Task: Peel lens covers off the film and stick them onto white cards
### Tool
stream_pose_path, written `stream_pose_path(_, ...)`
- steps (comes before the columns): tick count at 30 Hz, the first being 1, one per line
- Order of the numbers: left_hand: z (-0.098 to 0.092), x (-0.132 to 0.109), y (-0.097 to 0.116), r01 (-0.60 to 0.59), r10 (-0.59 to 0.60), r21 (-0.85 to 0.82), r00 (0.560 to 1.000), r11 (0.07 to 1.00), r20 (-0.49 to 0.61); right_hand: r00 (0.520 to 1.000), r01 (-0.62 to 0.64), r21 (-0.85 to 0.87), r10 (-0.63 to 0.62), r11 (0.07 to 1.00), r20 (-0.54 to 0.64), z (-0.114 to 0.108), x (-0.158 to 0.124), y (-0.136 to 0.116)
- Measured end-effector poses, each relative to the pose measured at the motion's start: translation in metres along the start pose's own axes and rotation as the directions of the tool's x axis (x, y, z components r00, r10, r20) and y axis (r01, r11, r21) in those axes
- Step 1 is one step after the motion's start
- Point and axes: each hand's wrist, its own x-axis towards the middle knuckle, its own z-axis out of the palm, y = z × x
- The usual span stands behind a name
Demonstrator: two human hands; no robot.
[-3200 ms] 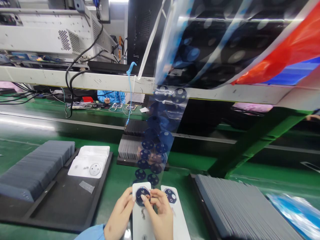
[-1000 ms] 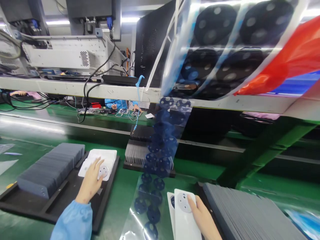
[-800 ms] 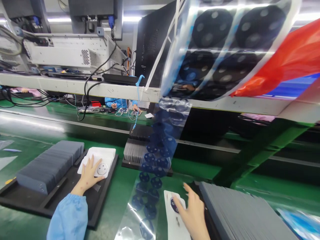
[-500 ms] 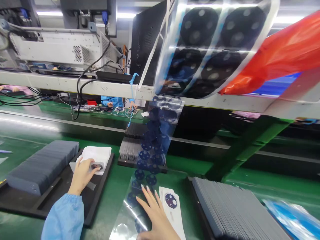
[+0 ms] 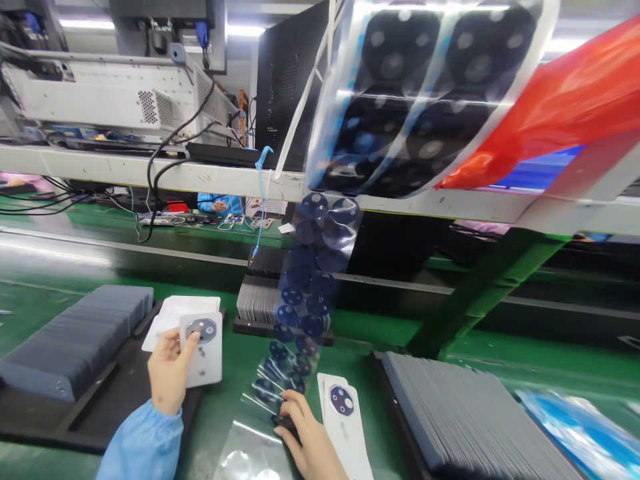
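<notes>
My left hand (image 5: 170, 370), in a blue sleeve, grips a pale phone back cover (image 5: 206, 367) with a round camera area at its top, thumb on its face. Behind it lie white sheets or covers (image 5: 187, 308) on a black tray (image 5: 95, 433). My right hand (image 5: 307, 433) pinches a dark round film sticker (image 5: 289, 425) at the clear film strip (image 5: 245, 440); whether the sticker is fully off the strip I cannot tell. The strip hangs from the shelf with rows of dark round stickers. Just right of my right hand lie white phone covers (image 5: 345, 427), the upper bearing a dark disc.
Stacked grey panels stand upright at left (image 5: 85, 333), at right (image 5: 465, 413) and behind the strip (image 5: 257, 300). A white shelf (image 5: 230, 177) crosses above the green bench. Blue plastic packaging (image 5: 575, 433) lies far right. Another person's hand (image 5: 219, 205) shows beyond the shelf.
My left hand has lifted the cover and turned its face toward me. My right hand, previously spread flat on the strip, has closed on a dark sticker.
</notes>
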Motion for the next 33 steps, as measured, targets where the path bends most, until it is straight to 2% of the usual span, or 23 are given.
stream_pose_path(1, 0.005, -0.006, 0.001, 0.100, -0.096, -0.056, 0.993, 0.993, 0.063, 1.000, 0.020, -0.008, -0.020, 1.000, -0.007, 0.002, 0.000, -0.001)
stream_pose_path(2, 0.009, -0.012, 0.002, 0.218, -0.204, -0.095, 0.968, 0.971, 0.143, 0.999, 0.035, -0.007, -0.035, 0.999, -0.013, 0.003, 0.000, -0.002)
stream_pose_path(3, 0.014, -0.019, 0.002, 0.355, -0.322, -0.110, 0.916, 0.928, 0.238, 0.999, 0.043, 0.005, -0.043, 0.999, -0.012, 0.004, 0.000, -0.005)
stream_pose_path(4, 0.018, -0.026, 0.001, 0.489, -0.435, -0.098, 0.837, 0.867, 0.333, 0.999, 0.041, 0.023, -0.041, 0.999, -0.001, 0.004, 0.000, -0.009)
stream_pose_path(6, 0.026, -0.041, -0.003, 0.693, -0.604, -0.020, 0.641, 0.721, 0.474, 0.998, 0.004, 0.051, -0.007, 0.999, 0.062, 0.000, 0.001, -0.019)
stream_pose_path(7, 0.030, -0.048, -0.007, 0.756, -0.659, 0.023, 0.555, 0.654, 0.508, 0.994, -0.022, 0.059, 0.015, 0.998, 0.105, -0.004, 0.002, -0.026)
stream_pose_path(8, 0.032, -0.054, -0.011, 0.798, -0.699, 0.059, 0.486, 0.600, 0.525, 0.987, -0.049, 0.072, 0.037, 0.996, 0.155, -0.009, 0.004, -0.033)
stream_pose_path(9, 0.035, -0.059, -0.015, 0.823, -0.726, 0.086, 0.439, 0.561, 0.530, 0.974, -0.080, 0.095, 0.057, 0.992, 0.217, -0.016, 0.005, -0.040)
stream_pose_path(11, 0.037, -0.066, -0.021, 0.846, -0.758, 0.127, 0.386, 0.518, 0.525, 0.938, -0.124, 0.223, 0.041, 0.967, 0.345, -0.031, 0.008, -0.051)
stream_pose_path(13, 0.037, -0.069, -0.023, 0.841, -0.763, 0.140, 0.388, 0.522, 0.517, 0.906, -0.165, 0.444, -0.043, 0.881, 0.422, -0.044, 0.011, -0.054)
stream_pose_path(14, 0.037, -0.069, -0.023, 0.832, -0.756, 0.134, 0.407, 0.539, 0.512, 0.908, -0.203, 0.558, -0.058, 0.805, 0.414, -0.049, 0.012, -0.053)
stream_pose_path(15, 0.036, -0.070, -0.022, 0.817, -0.745, 0.126, 0.436, 0.563, 0.505, 0.932, -0.233, 0.661, -0.031, 0.713, 0.362, -0.051, 0.012, -0.051)
stream_pose_path(17, 0.036, -0.072, -0.018, 0.762, -0.716, 0.144, 0.502, 0.631, 0.485, 0.972, -0.233, 0.823, 0.143, 0.517, 0.186, -0.051, 0.013, -0.043)
stream_pose_path(19, 0.036, -0.078, -0.016, 0.671, -0.675, 0.220, 0.551, 0.708, 0.490, 0.941, -0.165, 0.900, 0.338, 0.404, 0.020, -0.042, 0.013, -0.036)
stream_pose_path(21, 0.037, -0.088, -0.016, 0.581, -0.631, 0.290, 0.557, 0.760, 0.540, 0.898, -0.124, 0.907, 0.434, 0.403, -0.070, -0.030, 0.014, -0.032)
stream_pose_path(24, 0.039, -0.103, -0.018, 0.546, -0.593, 0.302, 0.498, 0.781, 0.632, 0.862, -0.146, 0.857, 0.488, 0.494, -0.134, -0.009, 0.016, -0.030)
stream_pose_path(26, 0.039, -0.110, -0.019, 0.551, -0.591, 0.306, 0.465, 0.776, 0.659, 0.856, -0.154, 0.822, 0.489, 0.548, -0.165, 0.002, 0.018, -0.027)
stream_pose_path(29, 0.038, -0.113, -0.019, 0.552, -0.601, 0.327, 0.438, 0.767, 0.668, 0.847, -0.172, 0.788, 0.497, 0.592, -0.189, 0.009, 0.018, -0.023)
stream_pose_path(33, 0.037, -0.113, -0.018, 0.535, -0.601, 0.359, 0.393, 0.765, 0.696, 0.824, -0.185, 0.722, 0.505, 0.667, -0.256, 0.009, 0.017, -0.020)
